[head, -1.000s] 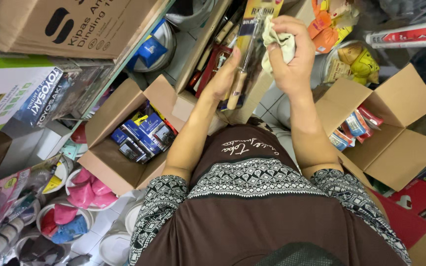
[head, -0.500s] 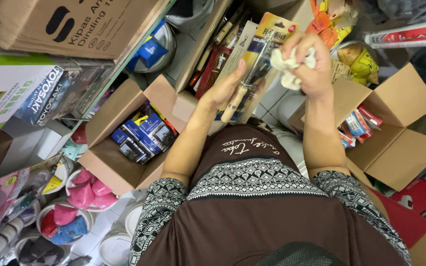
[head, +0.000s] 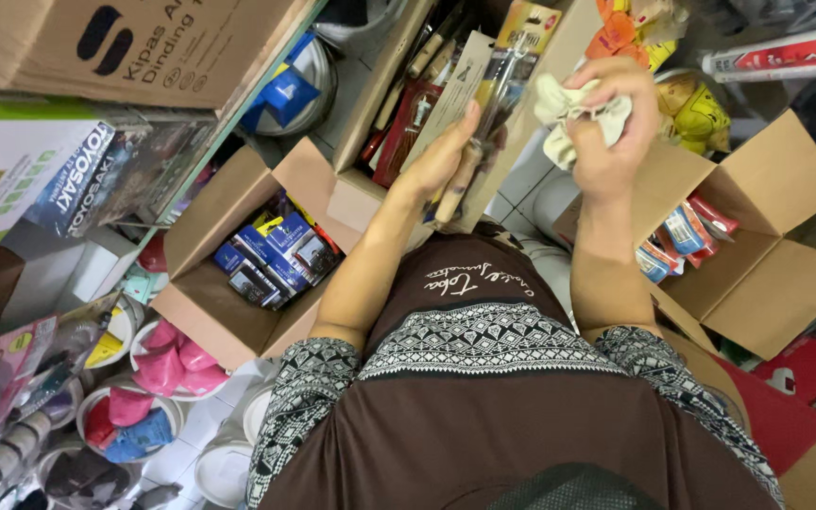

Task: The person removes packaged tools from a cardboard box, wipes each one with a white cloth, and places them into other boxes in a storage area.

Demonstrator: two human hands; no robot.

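Two hands work above the open box of blue packets point(head: 271, 255). We note the left hand point(head: 441, 161) closed around a carded brush point(head: 484, 104), up and right of that box. Right hand point(head: 611, 127), further right, grips a crumpled pale cloth point(head: 569, 113) just beside the brush card. Another open box point(head: 757, 255) sits far right of the first.

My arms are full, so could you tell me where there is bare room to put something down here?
Very little: a strip of white floor tile between the packed tool box and the open carton of tubes. The carton of blue packets and the bowls are crowded.
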